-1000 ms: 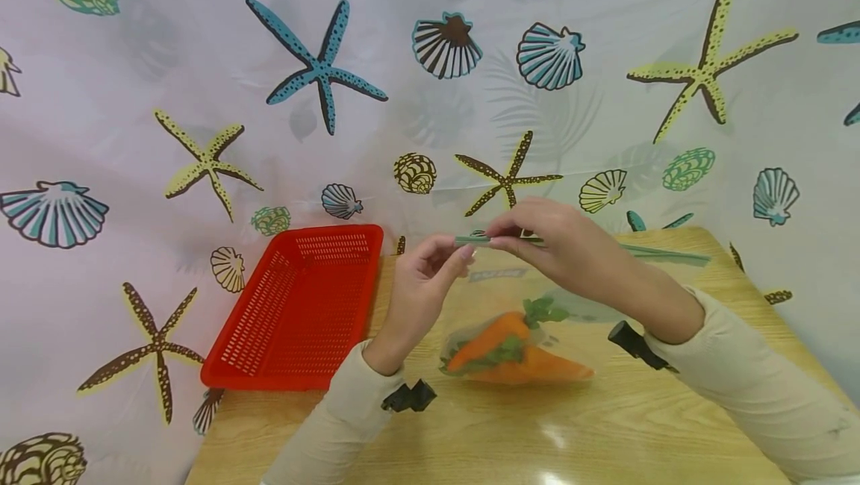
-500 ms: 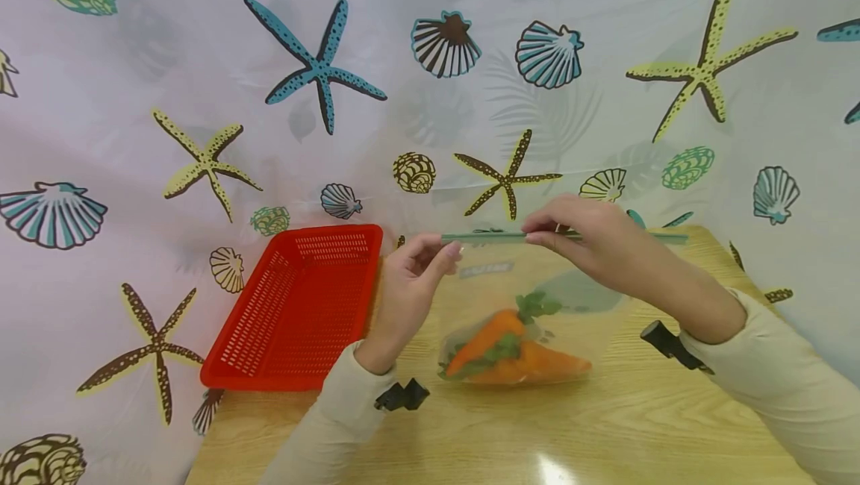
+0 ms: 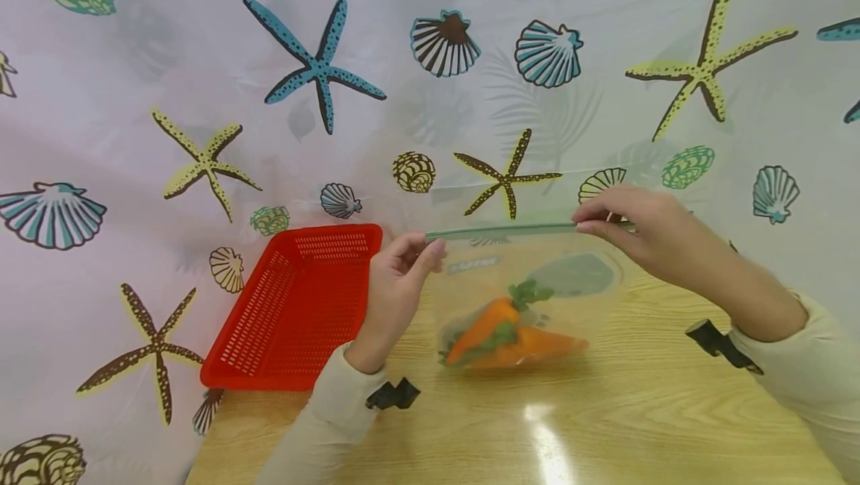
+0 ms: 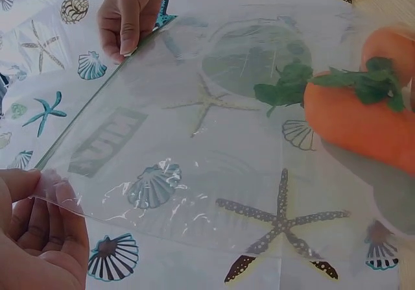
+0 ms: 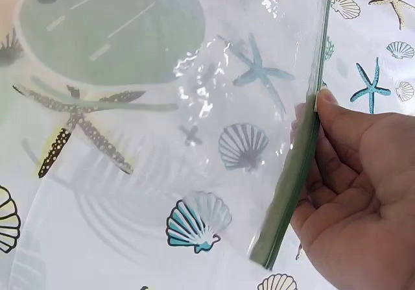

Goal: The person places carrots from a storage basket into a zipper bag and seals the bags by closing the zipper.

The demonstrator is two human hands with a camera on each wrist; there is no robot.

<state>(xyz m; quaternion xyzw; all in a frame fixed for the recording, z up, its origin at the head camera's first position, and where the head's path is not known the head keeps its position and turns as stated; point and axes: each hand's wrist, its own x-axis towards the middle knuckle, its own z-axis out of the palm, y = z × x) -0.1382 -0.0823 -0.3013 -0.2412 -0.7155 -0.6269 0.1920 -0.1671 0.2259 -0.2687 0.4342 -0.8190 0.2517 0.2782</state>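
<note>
A clear zip bag [image 3: 578,274] with a green zip strip [image 3: 504,231] along its top hangs between both hands, upright over the table. Inside it lie orange carrots [image 3: 487,327] with green leafy tops, low in the bag. My left hand [image 3: 390,291] pinches the bag's top left corner between thumb and fingers, as the left wrist view shows. Further right, my right hand [image 3: 652,242] pinches the strip near its right end. In the right wrist view the thumb presses one side of the zip strip [image 5: 298,167], with fingers behind it; the strip's end sticks out past the hand.
A red perforated plastic basket [image 3: 292,382] stands on the left of the wooden table [image 3: 457,433]. Behind the table hangs a white curtain [image 3: 416,112] printed with shells and starfish. Dark wrist cameras sit on both pale sleeves.
The right hand has slid rightward along the zip strip, away from the left hand. The left hand has shifted slightly left, the bag is spread wider, and the carrots have risen a little.
</note>
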